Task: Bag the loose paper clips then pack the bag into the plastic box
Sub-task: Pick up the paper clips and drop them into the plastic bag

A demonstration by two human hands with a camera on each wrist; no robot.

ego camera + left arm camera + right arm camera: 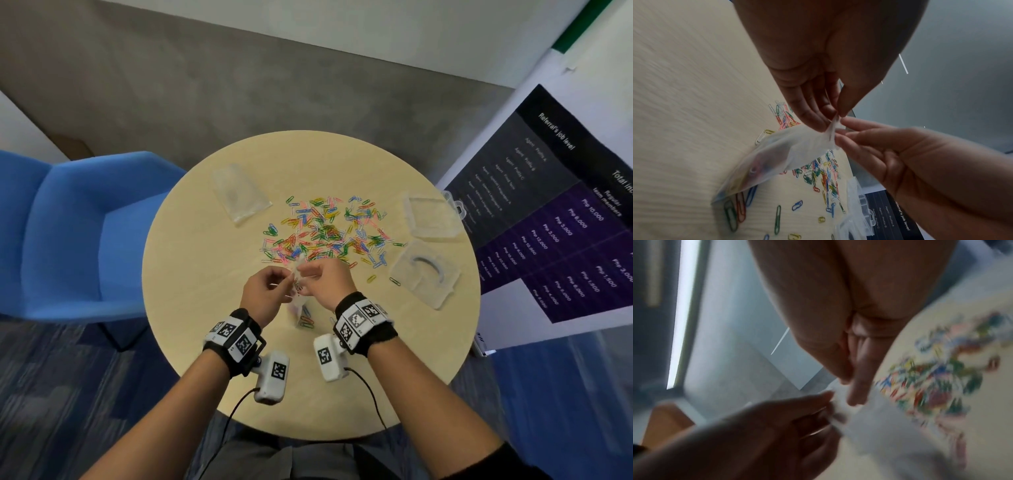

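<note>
A small clear bag [300, 306] hangs between my hands above the table's near middle, with a few coloured clips in its bottom. My left hand [289, 282] pinches the bag's top edge from the left, and my right hand [304, 274] pinches it from the right. In the left wrist view the left hand [835, 116] holds the mouth of the bag [777, 159], which sags to the table. The right wrist view is blurred; there the right hand [846, 386] pinches the bag [879, 426]. Loose paper clips [329, 233] lie spread just beyond the hands.
A stack of clear bags [239, 193] lies at the round table's [191, 260] back left. The clear plastic box [430, 216] sits at the right edge, its lid [424, 274] nearer me. A blue chair [78, 233] stands left, a banner [555, 205] right.
</note>
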